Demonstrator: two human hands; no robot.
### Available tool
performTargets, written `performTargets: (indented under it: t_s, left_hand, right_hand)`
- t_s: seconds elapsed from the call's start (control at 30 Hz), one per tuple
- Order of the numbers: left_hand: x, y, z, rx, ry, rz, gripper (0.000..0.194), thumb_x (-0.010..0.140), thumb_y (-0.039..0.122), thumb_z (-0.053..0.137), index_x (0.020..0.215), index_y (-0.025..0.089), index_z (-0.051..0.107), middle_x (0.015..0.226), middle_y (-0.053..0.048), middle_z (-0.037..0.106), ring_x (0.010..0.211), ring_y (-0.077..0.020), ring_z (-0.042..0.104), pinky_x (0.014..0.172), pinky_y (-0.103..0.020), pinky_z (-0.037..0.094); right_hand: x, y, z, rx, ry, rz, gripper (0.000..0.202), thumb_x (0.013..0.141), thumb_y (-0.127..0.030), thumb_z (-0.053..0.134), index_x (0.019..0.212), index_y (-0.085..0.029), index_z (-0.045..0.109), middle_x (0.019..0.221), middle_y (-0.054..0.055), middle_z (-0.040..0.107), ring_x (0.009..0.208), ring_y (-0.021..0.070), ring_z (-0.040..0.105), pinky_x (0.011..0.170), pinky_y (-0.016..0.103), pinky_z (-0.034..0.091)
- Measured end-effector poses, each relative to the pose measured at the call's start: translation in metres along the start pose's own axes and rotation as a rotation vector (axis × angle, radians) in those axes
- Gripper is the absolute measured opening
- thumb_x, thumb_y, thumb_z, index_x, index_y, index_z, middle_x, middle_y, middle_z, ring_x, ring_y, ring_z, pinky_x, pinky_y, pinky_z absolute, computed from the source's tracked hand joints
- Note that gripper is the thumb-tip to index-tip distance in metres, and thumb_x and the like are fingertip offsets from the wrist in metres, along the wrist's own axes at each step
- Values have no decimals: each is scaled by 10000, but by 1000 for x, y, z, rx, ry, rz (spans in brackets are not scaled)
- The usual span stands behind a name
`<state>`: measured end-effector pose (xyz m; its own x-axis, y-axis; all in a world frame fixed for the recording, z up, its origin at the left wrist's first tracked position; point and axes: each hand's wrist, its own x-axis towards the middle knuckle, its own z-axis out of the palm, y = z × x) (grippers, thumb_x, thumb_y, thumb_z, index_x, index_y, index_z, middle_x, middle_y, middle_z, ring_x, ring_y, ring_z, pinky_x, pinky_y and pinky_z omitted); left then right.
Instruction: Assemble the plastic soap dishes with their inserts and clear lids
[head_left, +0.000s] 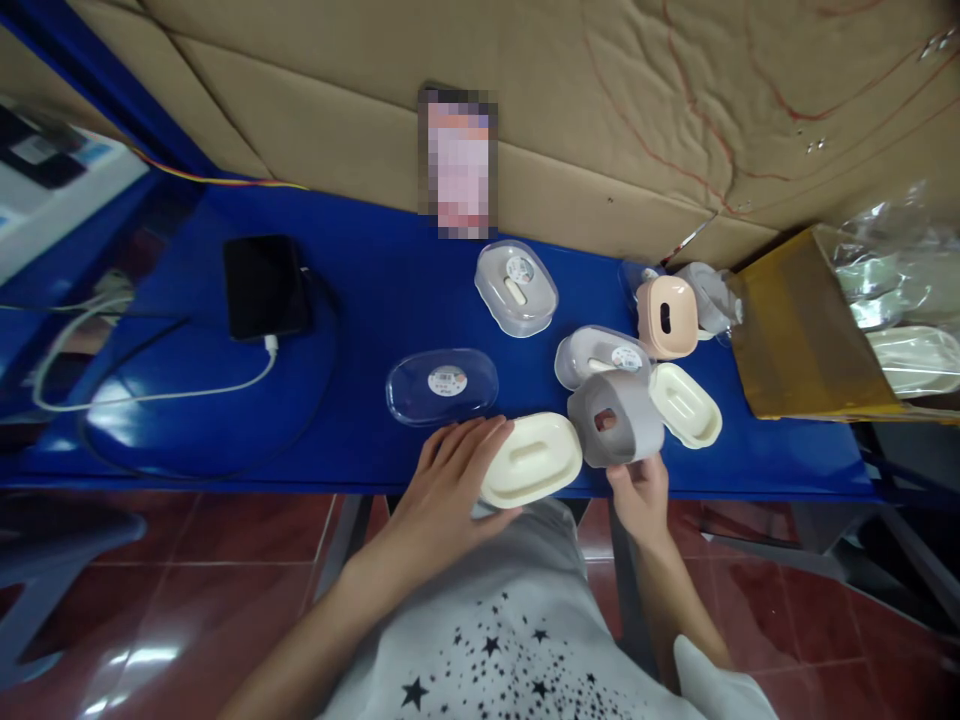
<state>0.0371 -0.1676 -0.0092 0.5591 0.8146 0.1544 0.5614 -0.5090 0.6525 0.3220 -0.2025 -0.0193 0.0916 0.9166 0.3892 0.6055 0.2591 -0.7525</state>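
Observation:
My left hand [457, 490] grips the left end of a cream oval plastic tray [536, 460], fingers over its far side and thumb at the near edge. My right hand [642, 495] holds a grey plastic cup-like shell [637, 420] from below; an oval hole shows in its wall. This shell is tilted close to the tray's right end. Just behind it lies a clear-lidded container [585, 350] with a round sticker, partly hidden. A second cream tray [690, 408] rests to its right. A clear oval lid [405, 385] with a sticker lies beyond my left hand.
Another lidded container [517, 300] and a pink shell [666, 310] sit farther back on the blue table [360, 290]. At right stands a cardboard box [787, 330] beside plastic-wrapped pieces. A black device [262, 285] with a white cable lies at left. Cardboard [300, 100] lines the back.

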Motion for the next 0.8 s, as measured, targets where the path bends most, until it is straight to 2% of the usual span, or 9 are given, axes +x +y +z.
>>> performTargets:
  t_s: [0.07, 0.13, 0.23, 0.3, 0.43, 0.6, 0.73, 0.8]
  left_hand:
    - [5, -1, -2, 40, -40, -9, 1062, 909, 331, 847, 1731, 328, 174, 1657, -172, 530, 1491, -435, 535, 1227, -700, 406]
    - [9, -3, -4, 26, -55, -26, 1049, 942, 320, 817, 1741, 348, 138, 1729, -173, 436, 1544, -434, 483, 1237, -690, 408]
    - [12, -7, -6, -90, -28, -55, 1043, 974, 330, 797, 1741, 414, 96, 1812, -148, 269, 1626, -413, 377, 1248, -628, 447]
    - [12, -11, -7, -174, 4, -67, 1078, 961, 359, 823, 1732, 454, 75, 1818, -143, 240, 1634, -405, 368, 1236, -608, 477]
    - [9, -17, -3, -225, 48, -71, 1088, 943, 403, 849, 1724, 471, 96, 1793, -155, 287, 1618, -411, 398, 1220, -620, 499]
    - [8, -18, 0, -178, 8, -80, 967, 1000, 471, 771, 1734, 453, 142, 1736, -126, 421, 1587, -385, 456, 1241, -604, 488]
    - [3, -13, -15, -75, 21, 28, 879, 1029, 506, 716, 1738, 415, 205, 1747, -129, 408, 1599, -387, 431, 1244, -600, 479]
    - [0, -17, -30, 9, 89, 80, 794, 1039, 482, 710, 1715, 401, 300, 1718, -132, 449, 1559, -378, 487, 1233, -580, 488]
  right_hand:
    - [-8, -1, 4, 9, 69, 63, 484, 1084, -474, 536, 1544, -327, 568, 1282, 145, 748, 1106, 332, 768, 855, 497, 664]
    - [-9, -7, 6, 1, 49, 59, 452, 1057, -429, 604, 1501, -344, 606, 1347, 139, 717, 1182, 340, 748, 927, 519, 657]
    - [-1, -21, 8, -70, -97, -54, 492, 1014, -370, 680, 1501, -390, 605, 1471, 113, 666, 1353, 368, 670, 1062, 590, 608]
    - [6, -30, 12, -155, -202, -151, 586, 1019, -345, 684, 1578, -420, 526, 1546, 85, 636, 1446, 356, 610, 1144, 612, 557]
    - [12, -42, 21, -359, -355, -285, 639, 1054, -335, 663, 1633, -481, 439, 1574, 16, 643, 1498, 329, 573, 1252, 648, 433]
    - [10, -48, 26, -460, -493, -324, 635, 1086, -318, 614, 1663, -477, 401, 1564, -14, 654, 1515, 350, 555, 1286, 730, 334]
    - [6, -49, 27, -506, -514, -328, 604, 1106, -275, 567, 1664, -434, 403, 1626, 24, 593, 1555, 352, 509, 1298, 789, 265]
    - [6, -49, 28, -512, -521, -341, 588, 1104, -261, 561, 1657, -405, 420, 1660, 45, 554, 1574, 342, 485, 1300, 772, 291]
